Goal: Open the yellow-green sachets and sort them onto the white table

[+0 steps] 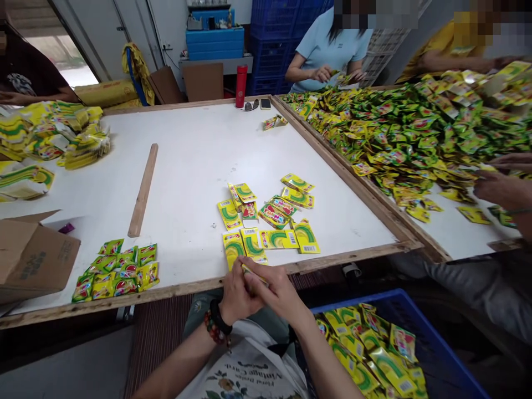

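Observation:
Both my hands meet at the near edge of the white table (191, 160). My left hand (235, 296), with bead bracelets on its wrist, and my right hand (277, 292) are closed together on a small stack of yellow-green sachets (252, 272). Just beyond them lie several loose sachets (270, 219) scattered on the table. A neat group of sachets (116, 271) lies to the left near the front edge.
A wooden strip (143, 189) lies left of centre, a cardboard box (33, 257) at the far left. A blue crate (419, 338) of sachets stands by my right knee. Other people work at a large sachet heap (419, 127) on the right and a pile (54, 133) on the left.

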{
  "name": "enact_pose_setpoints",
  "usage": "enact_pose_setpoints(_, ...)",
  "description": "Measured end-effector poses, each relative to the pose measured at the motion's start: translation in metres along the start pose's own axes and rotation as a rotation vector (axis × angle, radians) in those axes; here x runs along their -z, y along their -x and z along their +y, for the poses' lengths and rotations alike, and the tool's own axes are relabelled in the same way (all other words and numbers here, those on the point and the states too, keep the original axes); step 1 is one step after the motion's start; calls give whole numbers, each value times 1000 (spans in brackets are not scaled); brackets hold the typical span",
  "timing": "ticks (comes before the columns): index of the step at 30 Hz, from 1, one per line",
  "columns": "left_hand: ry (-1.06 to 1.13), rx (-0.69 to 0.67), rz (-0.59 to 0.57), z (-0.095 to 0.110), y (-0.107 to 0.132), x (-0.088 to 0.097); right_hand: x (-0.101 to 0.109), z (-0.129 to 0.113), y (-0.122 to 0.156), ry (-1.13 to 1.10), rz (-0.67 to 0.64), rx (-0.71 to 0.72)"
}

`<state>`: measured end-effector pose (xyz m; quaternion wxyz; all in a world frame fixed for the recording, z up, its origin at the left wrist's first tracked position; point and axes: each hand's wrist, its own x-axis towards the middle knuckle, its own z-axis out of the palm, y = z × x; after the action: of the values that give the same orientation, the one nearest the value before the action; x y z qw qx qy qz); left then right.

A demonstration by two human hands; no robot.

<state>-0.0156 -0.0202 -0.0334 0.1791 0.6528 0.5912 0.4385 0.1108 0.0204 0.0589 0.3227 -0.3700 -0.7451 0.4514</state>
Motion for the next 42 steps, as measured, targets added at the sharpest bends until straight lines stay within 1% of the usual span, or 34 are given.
enact_pose_setpoints(2, 57, -3, -30, 2, -2, 3, -1, -2, 1, 125, -30, 79)
enact_pose_setpoints(4, 108, -45, -88, 9, -4, 7, -4, -2, 5, 217, -15, 134)
enact_pose_setpoints(6, 144, -111, -150, 17, -6, 10, -2, -1, 17, 283, -6, 147)
enact_pose_setpoints(7, 157, -135, -184, 21, -7, 12, 4, 1, 27, 314, 4, 125)
enact_pose_setpoints(8, 173, -148, -217, 24, -7, 14, 14, 5, 41, 354, 25, 68)
enact_pose_setpoints(10, 202, -131, -247, 28, -10, 18, 45, 17, 75, 469, 94, -145)
enact_pose_setpoints(11, 208, -100, -229, 29, -13, 20, 65, 27, 93, 561, 129, -325)
enact_pose_setpoints(12, 209, -62, -190, 29, -15, 21, 86, 38, 109, 669, 126, -505)
enact_pose_setpoints(13, 205, -21, -135, 28, -18, 21, 106, 50, 120, 760, 104, -621)
enact_pose_setpoints(14, 197, 16, -77, 27, -20, 21, 124, 63, 125, 825, 79, -648)
enact_pose_setpoints(15, 190, 45, -33, 26, -23, 20, 138, 76, 121, 895, 93, -646)
enact_pose_setpoints(16, 188, 58, -7, 25, -25, 19, 150, 87, 108, 931, 111, -610)
enact_pose_setpoints(17, 191, 59, 3, 25, -26, 17, 158, 98, 86, 957, 142, -561)
enact_pose_setpoints(18, 195, 57, 6, 25, -27, 15, 164, 107, 58, 986, 188, -484)
enact_pose_setpoints(20, 205, 59, 20, 27, -28, 12, 174, 122, -11, 1037, 260, -345)
enact_pose_setpoints(22, 210, 69, 47, 28, -29, 10, 183, 131, -78, 1038, 293, -302)
enact_pose_setpoints(23, 208, 70, 54, 27, -28, 9, 187, 133, -106, 1032, 293, -282)
enact_pose_setpoints(24, 202, 72, 57, 26, -27, 8, 190, 134, -129, 1022, 291, -263)
enact_pose_setpoints(25, 193, 75, 58, 24, -26, 7, 193, 133, -146, 1014, 290, -240)
enact_pose_setpoints(26, 179, 78, 64, 22, -25, 6, 194, 131, -157, 1007, 293, -212)
enact_pose_setpoints(27, 159, 78, 80, 20, -23, 4, 192, 126, -163, 1001, 302, -181)
enact_pose_setpoints(29, 88, 64, 137, 18, -20, 1, 181, 110, -156, 988, 328, -113)
enact_pose_setpoints(31, -10, 43, 199, 20, -20, 0, 158, 85, -130, 970, 324, -48)
enact_pose_setpoints(33, -89, 21, 231, 25, -22, 2, 126, 53, -91, 894, 260, 8)
enact_pose_setpoints(34, -106, 0, 229, 27, -23, 3, 109, 37, -71, 793, 205, 41)
enact_pose_setpoints(35, -105, -30, 210, 29, -25, 4, 92, 21, -53, 672, 158, 45)
enact_pose_setpoints(37, -64, -90, 145, 31, -28, 4, 62, -5, -25, 422, 96, -12)
enact_pose_setpoints(38, -41, -96, 126, 31, -27, 2, 50, -13, -16, 289, 85, -65)
enact_pose_setpoints(39, -25, -86, 134, 29, -26, 0, 39, -17, -11, 152, 79, -121)
enact_pose_setpoints(42, 16, -61, 260, 21, -18, -8, 18, -12, -6, -246, 64, -235)
